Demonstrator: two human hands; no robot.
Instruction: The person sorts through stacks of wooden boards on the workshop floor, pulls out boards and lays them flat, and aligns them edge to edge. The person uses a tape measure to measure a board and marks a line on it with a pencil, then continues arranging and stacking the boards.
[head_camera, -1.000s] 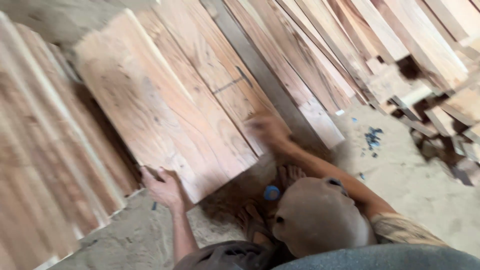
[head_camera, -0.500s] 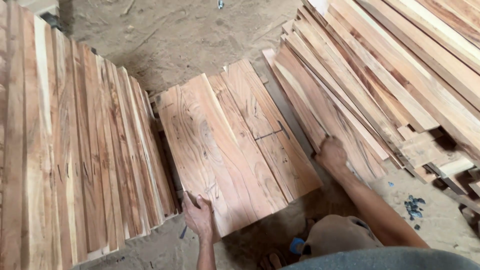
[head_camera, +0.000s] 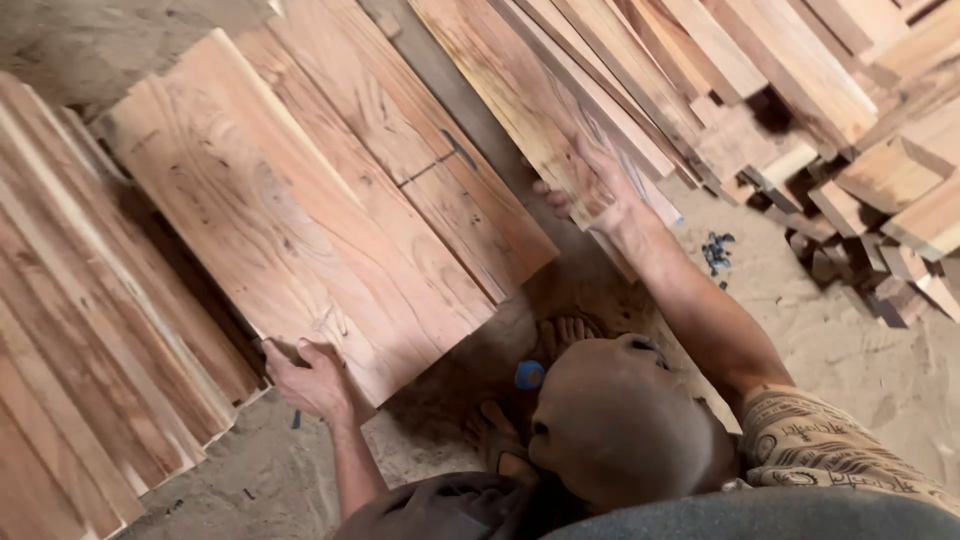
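Wooden boards (head_camera: 300, 220): three flat; two hands, left hand (head_camera: 312, 378), right hand (head_camera: 600, 190).

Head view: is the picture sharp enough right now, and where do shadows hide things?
Head view: mostly sharp, wood grain on the wide board reads clearly; soft, even daylight, no glare. Dark shadow sits under that board's near end by the left hand and among the offcuts. The right hand on the stacked planks looks slightly soft.

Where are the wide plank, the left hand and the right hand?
wide plank (head_camera: 290, 230), head view, middle of its grained top face.
left hand (head_camera: 310, 378), head view, back of the hand at the plank's near corner.
right hand (head_camera: 600, 190), head view, back of the hand on the slanted boards.
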